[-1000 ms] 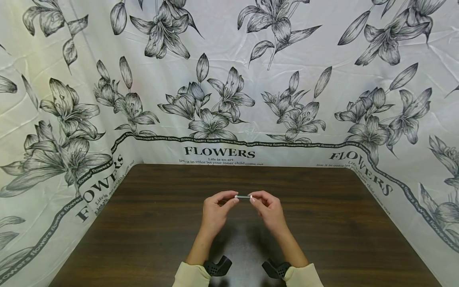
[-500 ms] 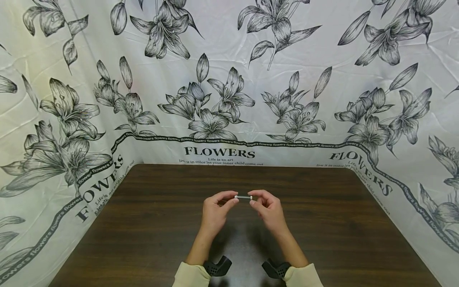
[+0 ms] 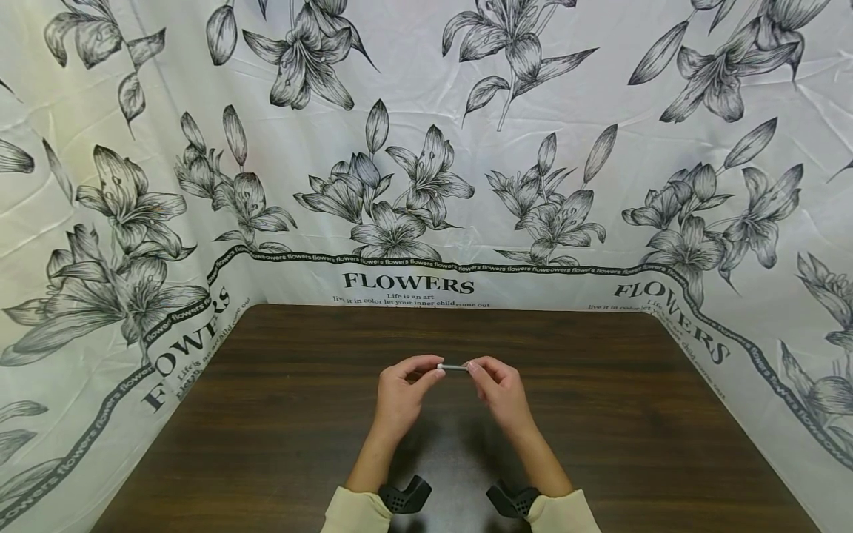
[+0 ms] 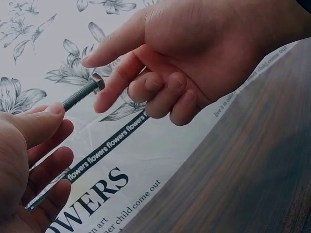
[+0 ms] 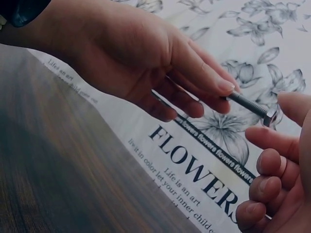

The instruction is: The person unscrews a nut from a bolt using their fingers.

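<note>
A metal bolt (image 3: pixel 455 367) with a threaded shank lies roughly level between the two hands, over the table. My left hand (image 3: pixel 398 396) pinches its threaded end between thumb and fingers, which hide that end. In the left wrist view the bolt's hex head (image 4: pixel 98 81) points toward my right hand (image 4: pixel 194 53). There the right thumb and index finger stand on either side of the head with a gap around it, and the other fingers are curled in. The right wrist view shows the same gap at the bolt (image 5: pixel 249 104); from the head view, the right fingertips cover the head.
Below the hands spreads a dark brown wooden table (image 3: pixel 266 444). A white cloth (image 3: pixel 533 148) printed with black flowers and lettering hangs behind and at both sides. Black wrist devices (image 3: pixel 406 494) sit at the cuffs of the pale sleeves (image 3: pixel 360 511).
The right thumb and index fingertips have shifted slightly and now overlap the bolt's right end in the head view, where the head showed before. The left hand stays almost still.
</note>
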`<state>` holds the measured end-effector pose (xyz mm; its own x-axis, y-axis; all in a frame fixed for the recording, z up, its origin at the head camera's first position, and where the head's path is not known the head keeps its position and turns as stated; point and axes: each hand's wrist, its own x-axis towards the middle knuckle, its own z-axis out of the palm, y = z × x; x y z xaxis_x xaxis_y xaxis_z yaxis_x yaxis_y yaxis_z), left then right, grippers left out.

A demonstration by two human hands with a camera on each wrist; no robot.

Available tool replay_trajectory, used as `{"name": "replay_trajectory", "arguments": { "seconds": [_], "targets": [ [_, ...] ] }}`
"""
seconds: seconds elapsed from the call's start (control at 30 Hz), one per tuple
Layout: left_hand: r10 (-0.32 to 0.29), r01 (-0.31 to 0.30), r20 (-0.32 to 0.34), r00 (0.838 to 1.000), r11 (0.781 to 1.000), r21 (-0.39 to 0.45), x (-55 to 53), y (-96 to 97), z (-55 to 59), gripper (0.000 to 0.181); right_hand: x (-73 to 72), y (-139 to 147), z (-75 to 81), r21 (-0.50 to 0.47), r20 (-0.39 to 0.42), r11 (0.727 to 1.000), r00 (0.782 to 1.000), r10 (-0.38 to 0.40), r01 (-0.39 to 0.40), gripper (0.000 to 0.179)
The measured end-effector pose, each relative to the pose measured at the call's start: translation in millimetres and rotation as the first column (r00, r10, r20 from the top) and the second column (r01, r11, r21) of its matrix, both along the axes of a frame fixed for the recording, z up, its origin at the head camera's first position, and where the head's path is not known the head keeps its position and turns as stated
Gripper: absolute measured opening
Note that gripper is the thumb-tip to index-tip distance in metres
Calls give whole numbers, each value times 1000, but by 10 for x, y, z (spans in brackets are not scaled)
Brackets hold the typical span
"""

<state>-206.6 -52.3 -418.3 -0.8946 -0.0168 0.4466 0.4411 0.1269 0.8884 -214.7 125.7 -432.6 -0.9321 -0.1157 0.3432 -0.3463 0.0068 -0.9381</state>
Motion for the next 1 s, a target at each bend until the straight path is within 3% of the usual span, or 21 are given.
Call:
{"name": "replay_trajectory", "arguments": {
  "seconds": [0.13, 0.37, 0.6, 0.8, 1.0],
  "targets": [
    [-16, 16, 7, 1000, 1000, 0, 2, 11, -4, 15, 49, -21, 83, 15, 51, 1000, 999, -16, 16, 22],
    [-5, 5, 13, 1000, 1000, -2, 0, 22, -11, 15, -97, 20, -151, -18, 40, 1000, 999, -25, 26, 21],
    [-6, 6, -2, 1000, 1000, -3, -8, 13, -23, 14, 48, -1, 80, -13, 17, 1000, 1000, -17, 17, 14],
    [7, -7, -6, 1000, 1000, -20, -23, 11, -34, 15, 56, 5, 92, -11, -21, 1000, 1000, -6, 5, 14],
    [25, -25, -7, 1000, 1000, -15, -173, -2, -272, 16, 55, 12, 91, 5, -56, 1000, 998, 8, -8, 15]
  ]
}}
